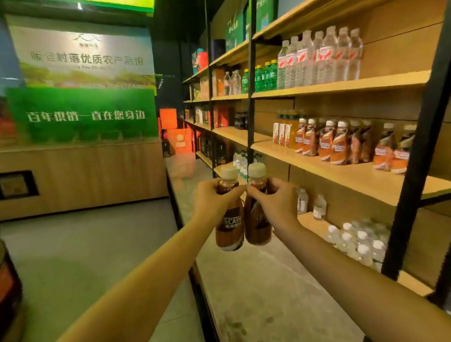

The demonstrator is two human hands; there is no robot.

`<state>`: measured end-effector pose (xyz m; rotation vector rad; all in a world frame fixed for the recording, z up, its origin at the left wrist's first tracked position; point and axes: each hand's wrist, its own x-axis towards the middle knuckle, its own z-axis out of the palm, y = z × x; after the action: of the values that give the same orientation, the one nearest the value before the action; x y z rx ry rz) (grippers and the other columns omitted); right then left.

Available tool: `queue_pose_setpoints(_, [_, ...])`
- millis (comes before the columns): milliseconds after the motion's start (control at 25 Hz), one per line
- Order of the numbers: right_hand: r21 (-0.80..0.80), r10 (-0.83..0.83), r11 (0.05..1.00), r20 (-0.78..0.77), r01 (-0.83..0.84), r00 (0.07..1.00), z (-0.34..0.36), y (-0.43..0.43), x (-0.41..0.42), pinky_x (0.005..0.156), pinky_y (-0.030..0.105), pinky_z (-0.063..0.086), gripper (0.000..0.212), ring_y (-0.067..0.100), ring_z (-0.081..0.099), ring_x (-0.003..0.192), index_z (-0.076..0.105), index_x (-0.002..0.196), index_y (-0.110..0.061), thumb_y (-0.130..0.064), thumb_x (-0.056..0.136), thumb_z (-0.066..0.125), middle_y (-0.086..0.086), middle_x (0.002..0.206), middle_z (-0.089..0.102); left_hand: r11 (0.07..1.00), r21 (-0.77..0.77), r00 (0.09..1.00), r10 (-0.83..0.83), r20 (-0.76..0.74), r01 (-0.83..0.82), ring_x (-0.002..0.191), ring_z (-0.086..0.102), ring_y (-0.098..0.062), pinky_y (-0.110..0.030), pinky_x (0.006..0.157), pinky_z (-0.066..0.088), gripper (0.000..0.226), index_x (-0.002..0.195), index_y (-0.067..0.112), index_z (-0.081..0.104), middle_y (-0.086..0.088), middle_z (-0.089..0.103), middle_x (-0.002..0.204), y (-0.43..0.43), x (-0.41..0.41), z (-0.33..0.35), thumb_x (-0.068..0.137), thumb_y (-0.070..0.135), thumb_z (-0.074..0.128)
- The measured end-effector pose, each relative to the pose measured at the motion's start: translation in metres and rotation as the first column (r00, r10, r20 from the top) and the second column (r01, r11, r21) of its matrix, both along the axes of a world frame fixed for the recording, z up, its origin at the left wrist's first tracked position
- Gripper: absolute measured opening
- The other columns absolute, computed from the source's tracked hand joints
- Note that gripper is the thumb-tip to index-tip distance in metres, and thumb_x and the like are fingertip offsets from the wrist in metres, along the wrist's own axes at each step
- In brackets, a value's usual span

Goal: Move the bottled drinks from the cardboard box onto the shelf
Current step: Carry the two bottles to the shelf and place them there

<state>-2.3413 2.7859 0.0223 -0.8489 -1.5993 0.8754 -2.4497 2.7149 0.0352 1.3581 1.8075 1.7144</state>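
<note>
My left hand [211, 199] grips the neck of a brown coffee bottle [229, 225] with a cream cap. My right hand [274, 202] grips the neck of a second, matching coffee bottle [258, 222]. Both bottles hang upright and touch side by side in the aisle, in front of the shelving. To the right, a wooden shelf [357, 177] carries a row of the same coffee bottles [334, 141] near its back, with bare board in front of them. No cardboard box is in view.
Water bottles [320, 57] and green bottles [264, 76] stand on the shelf above. Capped water bottles [360, 243] fill the lower shelf. Black uprights [421, 152] frame the shelving. A wooden counter with green signs [83, 112] stands at left across open floor.
</note>
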Motion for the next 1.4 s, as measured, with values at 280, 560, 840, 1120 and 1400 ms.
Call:
queue_pose_setpoints(280, [-0.009, -0.061, 0.998, -0.012, 0.061, 0.998, -0.017, 0.084, -0.116, 0.073, 0.029, 0.048, 0.025, 0.015, 0.065, 0.086, 0.07, 0.094, -0.016, -0.032, 0.076, 0.075, -0.003, 0.085, 0.068, 1.0, 0.018, 0.999, -0.024, -0.03, 0.025, 0.095, 0.066, -0.021, -0.036, 0.085, 0.052, 0.03, 0.104, 0.008, 0.068, -0.01, 0.071, 0.099, 0.096, -0.127, -0.02, 0.08, 0.025, 0.072])
queue_pose_setpoints(560, [-0.053, -0.36, 0.932, -0.048, 0.358, 0.932, -0.005, 0.156, -0.154, 0.078, 0.035, 0.053, 0.021, 0.017, 0.066, 0.088, 0.07, 0.087, -0.02, -0.035, 0.074, 0.076, -0.002, 0.086, 0.071, 0.939, -0.013, 0.933, -0.344, -0.107, 0.344, 0.087, 0.061, -0.011, -0.026, 0.079, 0.047, 0.028, 0.102, 0.012, 0.065, -0.001, 0.067, 0.095, 0.209, -0.181, -0.003, 0.08, 0.028, 0.071])
queue_pose_setpoints(840, [-0.031, -0.646, 0.764, -0.047, 0.645, 0.762, 0.0, 0.221, -0.086, 0.077, 0.039, 0.057, 0.015, 0.016, 0.068, 0.08, 0.071, 0.08, -0.026, -0.035, 0.071, 0.079, -0.004, 0.08, 0.072, 0.796, -0.003, 0.789, -0.602, -0.124, 0.606, 0.087, 0.068, -0.016, -0.032, 0.08, 0.054, 0.028, 0.095, 0.013, 0.07, -0.003, 0.072, 0.09, 0.322, -0.113, -0.006, 0.077, 0.035, 0.073])
queue_pose_setpoints(1120, [0.001, -0.82, 0.569, -0.069, 0.822, 0.568, 0.023, 0.275, 0.0, 0.075, 0.028, 0.05, 0.022, 0.006, 0.06, 0.078, 0.07, 0.091, -0.023, -0.034, 0.074, 0.077, -0.012, 0.078, 0.064, 0.629, 0.082, 0.634, -0.765, -0.114, 0.773, 0.081, 0.066, -0.007, -0.021, 0.07, 0.051, 0.016, 0.09, 0.018, 0.068, 0.005, 0.069, 0.082, 0.407, -0.017, 0.014, 0.079, 0.028, 0.072])
queue_pose_setpoints(1400, [-0.017, -0.941, 0.336, -0.051, 0.942, 0.334, 0.042, 0.326, 0.064, 0.083, 0.031, 0.052, 0.039, 0.011, 0.065, 0.092, 0.07, 0.105, -0.019, -0.04, 0.073, 0.077, -0.003, 0.099, 0.071, 0.49, 0.112, 0.498, -0.866, -0.053, 0.864, 0.085, 0.067, -0.011, -0.028, 0.077, 0.055, 0.019, 0.093, 0.014, 0.067, -0.001, 0.071, 0.09, 0.481, 0.063, 0.038, 0.08, 0.028, 0.071])
